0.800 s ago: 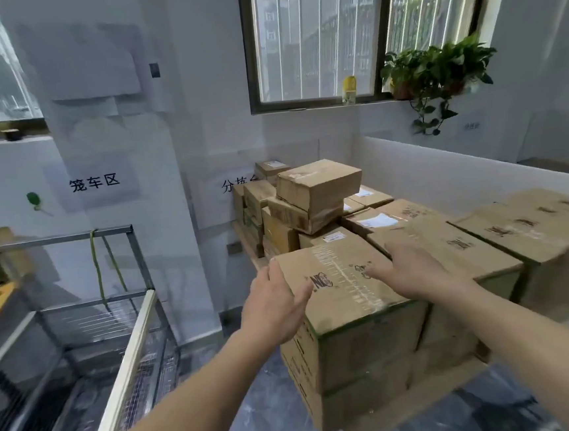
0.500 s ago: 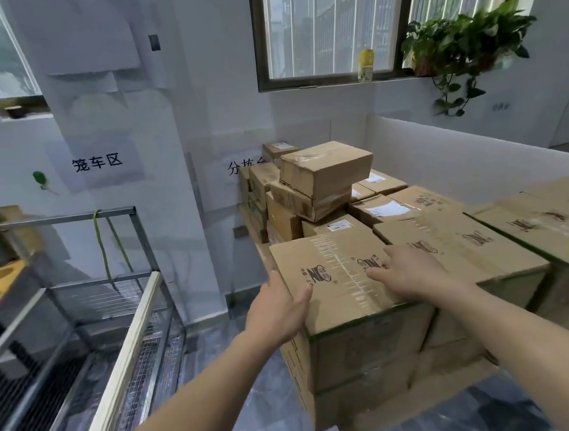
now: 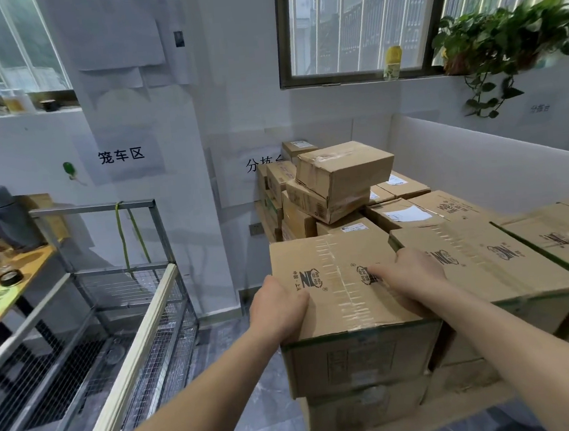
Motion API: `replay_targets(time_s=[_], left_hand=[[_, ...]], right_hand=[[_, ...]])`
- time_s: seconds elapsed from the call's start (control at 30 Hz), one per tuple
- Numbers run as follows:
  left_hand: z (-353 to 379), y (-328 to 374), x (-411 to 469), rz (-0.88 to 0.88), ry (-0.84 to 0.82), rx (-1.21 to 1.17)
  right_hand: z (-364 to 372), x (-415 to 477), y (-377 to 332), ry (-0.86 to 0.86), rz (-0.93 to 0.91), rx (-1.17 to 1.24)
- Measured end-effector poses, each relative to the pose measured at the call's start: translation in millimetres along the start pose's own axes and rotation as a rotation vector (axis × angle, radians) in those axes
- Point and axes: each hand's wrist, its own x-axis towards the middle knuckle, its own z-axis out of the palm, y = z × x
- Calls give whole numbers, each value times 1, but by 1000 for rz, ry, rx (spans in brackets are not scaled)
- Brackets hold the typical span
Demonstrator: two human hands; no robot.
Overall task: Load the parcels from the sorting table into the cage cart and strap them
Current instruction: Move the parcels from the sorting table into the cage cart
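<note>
At the near left corner of the wooden worktop (image 3: 432,424), a brown cardboard carton with a taped top (image 3: 332,262) sits on another carton and touches a matching brown carton (image 3: 494,265) on its right. The left grip (image 3: 277,310) clasps its left edge, thumb on top, fingers hidden down the side. The right grip (image 3: 416,277) lies spread flat over the top's right edge. A grey wire-mesh cage cart (image 3: 93,208) stands apart on the left.

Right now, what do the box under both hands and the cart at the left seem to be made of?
The front box: brown cardboard, probably corrugated, matte, judging by its creased edges and printed top; glossy clear tape seals the seam. The cage cart: grey metal bars with wire mesh, dull finish. Its pale rail may be wood or plastic.
</note>
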Motion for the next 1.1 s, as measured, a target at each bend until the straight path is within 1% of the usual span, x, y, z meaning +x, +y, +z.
replay_targets(time_s=[0.23,0.33,0.53,0.7,0.8,0.9,1.0,1.1], left_hand=[[-13,2,0,12,7,-68],[-19,5,2,18,42,-80],[-42,2,6,-28,113,-113],[-68,-6,17,-54,126,-134],[-89,-14,27,-66,149,-139],[-115,-25,40,-74,169,-161],[-145,-43,57,-62,195,-187],[-179,-66,81,-40,236,-220]], right_hand=[[1,4,-12,-14,-43,-23],[-3,6,-19,-8,-71,-40],[-5,9,-42,-58,-132,-13],[-8,2,-68,-92,-182,-13],[-5,0,-88,-107,-219,-1],[5,4,-117,-102,-200,39],[18,7,-154,-112,-222,56],[38,15,-201,-69,-270,69]])
